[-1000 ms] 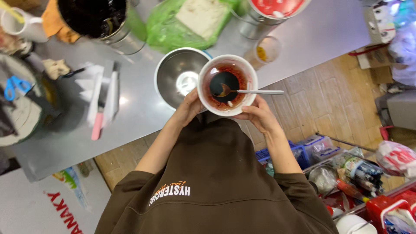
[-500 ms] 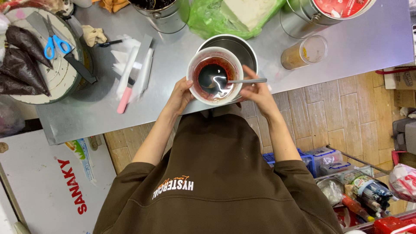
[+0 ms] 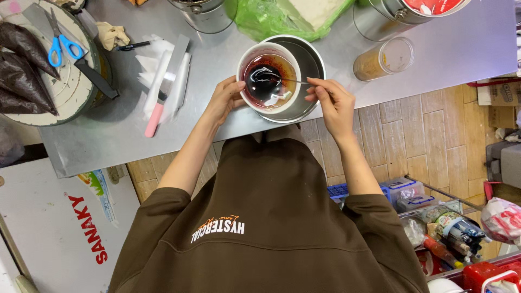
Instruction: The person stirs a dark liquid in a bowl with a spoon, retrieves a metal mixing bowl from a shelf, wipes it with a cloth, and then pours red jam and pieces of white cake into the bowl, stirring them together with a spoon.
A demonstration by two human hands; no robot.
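The white bowl [image 3: 269, 82] sits in the upper middle of the frame, inside or directly over a wider metal bowl [image 3: 304, 81] on the grey metal desk [image 3: 217, 125]. It holds a dark red, glossy liquid, with red smears up the inner wall. The left hand [image 3: 224, 100] is cupped against the white bowl's left side, fingers curled onto its rim. The right hand [image 3: 334, 103] is closed in a pinch on the thin handle of a spoon [image 3: 282, 81], whose bowl end lies in the dark liquid.

Other containers: a clear plastic cup [image 3: 382, 58] lies on its side right of the bowls, with a yellow-brown content in its lower part. A metal can [image 3: 418, 11] with a red top stands at the upper right edge, partly cut off. A second metal can [image 3: 203, 13] stands at the upper middle; its content cannot be made out. A green plastic bag [image 3: 271, 19] with a pale block inside lies between the two cans.

At the upper left, a round turntable [image 3: 59, 92] carries dark filled piping bags [image 3: 24, 65] and blue-handled scissors [image 3: 62, 46]. Between the turntable and the left hand lie white scrapers and a pink-handled knife [image 3: 154, 111]. Nothing stands between either hand and the bowls. Lower right, beside the desk, a wire basket [image 3: 445, 228] holds bottles and packets.
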